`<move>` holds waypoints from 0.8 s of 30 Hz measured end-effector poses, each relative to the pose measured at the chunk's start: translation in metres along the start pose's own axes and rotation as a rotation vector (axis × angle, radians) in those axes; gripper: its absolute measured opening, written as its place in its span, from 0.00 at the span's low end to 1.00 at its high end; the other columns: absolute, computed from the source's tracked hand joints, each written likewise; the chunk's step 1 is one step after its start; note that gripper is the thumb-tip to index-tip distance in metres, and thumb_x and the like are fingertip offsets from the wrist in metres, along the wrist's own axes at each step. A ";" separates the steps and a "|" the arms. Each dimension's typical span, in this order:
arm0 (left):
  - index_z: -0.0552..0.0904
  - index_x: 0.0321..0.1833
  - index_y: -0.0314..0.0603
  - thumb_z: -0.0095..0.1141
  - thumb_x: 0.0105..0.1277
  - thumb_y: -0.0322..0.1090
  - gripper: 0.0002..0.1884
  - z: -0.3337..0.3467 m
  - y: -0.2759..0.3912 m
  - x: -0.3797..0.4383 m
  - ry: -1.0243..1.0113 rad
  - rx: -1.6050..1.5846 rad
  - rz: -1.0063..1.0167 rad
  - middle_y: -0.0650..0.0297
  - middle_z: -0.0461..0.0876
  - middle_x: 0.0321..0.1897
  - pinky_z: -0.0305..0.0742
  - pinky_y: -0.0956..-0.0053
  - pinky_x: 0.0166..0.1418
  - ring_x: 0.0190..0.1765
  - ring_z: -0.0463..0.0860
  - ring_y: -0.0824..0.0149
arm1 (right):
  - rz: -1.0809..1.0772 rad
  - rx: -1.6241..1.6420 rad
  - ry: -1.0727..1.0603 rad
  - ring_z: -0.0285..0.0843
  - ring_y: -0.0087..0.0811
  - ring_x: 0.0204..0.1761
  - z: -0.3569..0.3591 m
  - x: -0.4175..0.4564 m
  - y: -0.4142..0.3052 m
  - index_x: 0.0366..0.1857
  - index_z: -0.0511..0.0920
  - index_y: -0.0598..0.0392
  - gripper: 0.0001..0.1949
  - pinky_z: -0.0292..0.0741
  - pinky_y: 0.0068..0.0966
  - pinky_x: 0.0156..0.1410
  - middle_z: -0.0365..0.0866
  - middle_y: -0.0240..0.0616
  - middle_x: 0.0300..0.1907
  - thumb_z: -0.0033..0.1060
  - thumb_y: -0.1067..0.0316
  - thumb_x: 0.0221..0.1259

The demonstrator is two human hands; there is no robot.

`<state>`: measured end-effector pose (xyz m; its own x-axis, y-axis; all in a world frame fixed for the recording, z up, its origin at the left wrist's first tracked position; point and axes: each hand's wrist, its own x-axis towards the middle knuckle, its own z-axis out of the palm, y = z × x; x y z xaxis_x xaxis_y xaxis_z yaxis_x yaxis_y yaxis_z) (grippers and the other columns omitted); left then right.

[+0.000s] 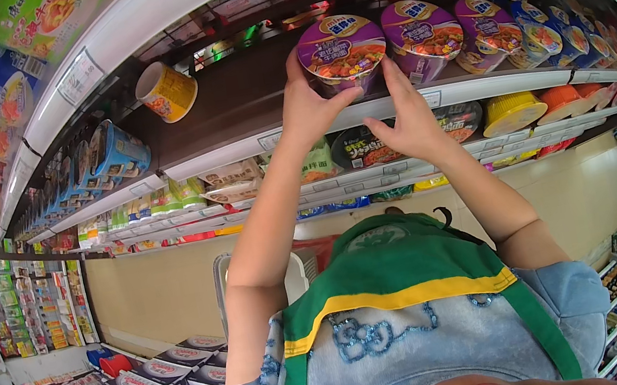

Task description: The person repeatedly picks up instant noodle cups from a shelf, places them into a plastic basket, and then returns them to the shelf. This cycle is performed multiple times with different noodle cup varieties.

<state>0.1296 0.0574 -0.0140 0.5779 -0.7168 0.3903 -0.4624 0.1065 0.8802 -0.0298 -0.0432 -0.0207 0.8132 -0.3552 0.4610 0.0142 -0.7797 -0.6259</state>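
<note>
Both hands are at a purple instant-noodle cup [343, 51] that stands on the brown store shelf [248, 89]. My left hand [309, 106] grips its left side, thumb across the front. My right hand [409, 117] has its fingertips against the cup's right side, its thumb apart below. To the right stand a second purple cup [423, 35] and a third purple cup [489, 34], then several blue cups [539, 34]. A yellow cup [166, 92] lies tilted on the shelf to the left, beyond bare shelf.
Blue noodle cups [118, 151] line the shelf's left part. The white price rail [228, 154] runs along its front edge. Black noodle bowls [362, 147] and a yellow bowl [515, 112] sit one tier below. A white basket [297, 274] is on the floor by the person.
</note>
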 end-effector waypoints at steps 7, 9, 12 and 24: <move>0.50 0.70 0.36 0.74 0.44 0.32 0.53 -0.012 0.006 -0.027 0.096 0.138 0.095 0.48 0.66 0.61 0.63 0.62 0.67 0.64 0.68 0.57 | -0.041 -0.052 0.101 0.54 0.52 0.69 0.004 -0.006 -0.009 0.66 0.54 0.64 0.39 0.57 0.35 0.70 0.56 0.57 0.66 0.62 0.67 0.49; 0.52 0.69 0.36 0.73 0.45 0.33 0.51 -0.019 0.018 -0.050 0.150 0.203 0.096 0.48 0.66 0.62 0.63 0.62 0.67 0.64 0.68 0.56 | -0.111 -0.084 0.155 0.60 0.52 0.66 -0.002 -0.016 -0.012 0.64 0.60 0.62 0.35 0.60 0.35 0.68 0.62 0.55 0.64 0.62 0.70 0.49; 0.66 0.63 0.36 0.70 0.49 0.32 0.37 -0.030 0.020 -0.107 0.185 0.212 0.101 0.53 0.75 0.54 0.69 0.66 0.61 0.57 0.75 0.60 | -0.233 -0.037 0.160 0.72 0.47 0.55 0.007 -0.028 -0.019 0.53 0.72 0.61 0.22 0.68 0.34 0.59 0.73 0.50 0.53 0.60 0.75 0.49; 0.76 0.49 0.37 0.62 0.58 0.29 0.16 -0.030 -0.094 -0.381 0.533 -0.127 -0.821 0.65 0.79 0.31 0.76 0.79 0.40 0.34 0.80 0.74 | -0.210 0.292 -0.822 0.75 0.44 0.48 0.181 -0.055 -0.050 0.49 0.74 0.58 0.17 0.72 0.33 0.54 0.76 0.47 0.47 0.59 0.70 0.53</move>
<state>-0.0265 0.3414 -0.2373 0.9289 -0.2002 -0.3115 0.2751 -0.1897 0.9425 0.0299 0.1088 -0.1290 0.9352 0.3492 0.0583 0.2662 -0.5849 -0.7662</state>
